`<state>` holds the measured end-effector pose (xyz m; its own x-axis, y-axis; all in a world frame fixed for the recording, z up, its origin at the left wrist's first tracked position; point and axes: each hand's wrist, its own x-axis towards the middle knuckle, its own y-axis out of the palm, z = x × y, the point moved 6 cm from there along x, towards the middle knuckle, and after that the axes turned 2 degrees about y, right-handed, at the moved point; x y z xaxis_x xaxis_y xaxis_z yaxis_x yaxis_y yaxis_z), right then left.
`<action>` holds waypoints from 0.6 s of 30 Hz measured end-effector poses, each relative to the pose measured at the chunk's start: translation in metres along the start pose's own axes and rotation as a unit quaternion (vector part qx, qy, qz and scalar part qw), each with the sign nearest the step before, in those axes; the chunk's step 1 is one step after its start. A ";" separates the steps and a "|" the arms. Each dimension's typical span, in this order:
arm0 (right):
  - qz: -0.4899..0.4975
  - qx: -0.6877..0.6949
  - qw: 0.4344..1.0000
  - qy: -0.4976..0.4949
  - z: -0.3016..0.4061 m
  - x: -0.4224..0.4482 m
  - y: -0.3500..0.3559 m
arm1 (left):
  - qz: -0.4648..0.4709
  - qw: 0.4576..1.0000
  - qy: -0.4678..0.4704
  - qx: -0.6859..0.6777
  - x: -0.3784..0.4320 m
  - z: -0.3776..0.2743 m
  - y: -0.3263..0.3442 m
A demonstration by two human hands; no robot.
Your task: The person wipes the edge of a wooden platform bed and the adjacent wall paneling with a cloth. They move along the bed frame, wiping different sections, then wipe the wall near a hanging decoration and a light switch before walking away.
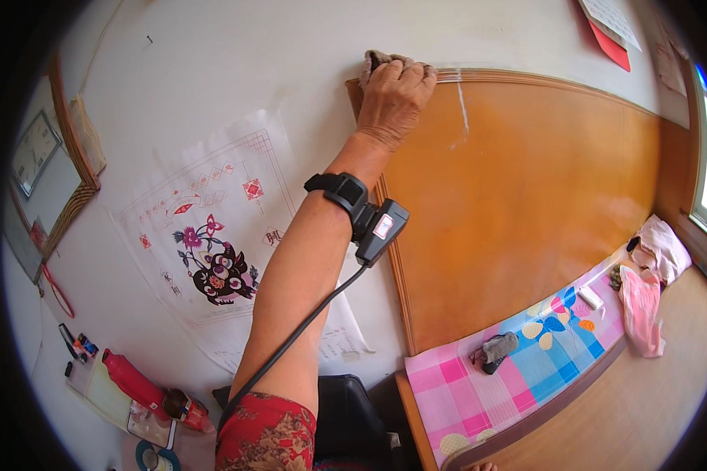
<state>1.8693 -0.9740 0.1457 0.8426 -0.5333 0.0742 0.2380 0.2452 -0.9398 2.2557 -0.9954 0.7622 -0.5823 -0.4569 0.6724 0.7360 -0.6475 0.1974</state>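
Note:
My left hand (396, 97), at the top of the view, is closed on a bunched brown cloth (372, 62). It presses the cloth against the top left corner of a varnished wooden wall panel (524, 194), on its moulded top edge (542, 82). Whitish streaks (463, 109) run down the panel just right of the hand. A black strap with a small cabled device (383, 231) circles my left wrist. Only what look like fingertips of my right hand (484, 467) show at the bottom edge; the rest is out of view.
A pink and blue checked cover (495, 394) runs below the panel, bearing a grey cloth-like item (499, 347) and pink clothing (642, 306). A printed paper poster (212, 235) hangs left, above a red bottle (132, 380). A black chair (347, 412) stands below my arm.

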 end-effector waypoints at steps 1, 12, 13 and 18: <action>0.004 -0.005 1.000 -0.002 0.000 0.001 0.000 | 0.004 1.000 0.014 0.010 -0.003 -0.001 -0.001; 0.021 -0.028 0.999 -0.001 0.006 0.002 0.005 | 0.010 0.999 0.031 0.016 -0.043 0.023 -0.047; 0.018 -0.023 1.000 0.002 0.006 0.002 0.005 | -0.013 0.999 0.029 0.019 -0.039 0.016 -0.042; 0.000 -0.015 1.000 0.003 0.004 0.003 0.002 | -0.028 0.998 0.004 0.050 -0.010 -0.037 0.017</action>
<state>1.8745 -0.9719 0.1451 0.8402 -0.5375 0.0719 0.2232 0.2219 -0.9492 2.2611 -1.0247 0.7325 -0.6254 -0.4270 0.6531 0.7331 -0.6081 0.3044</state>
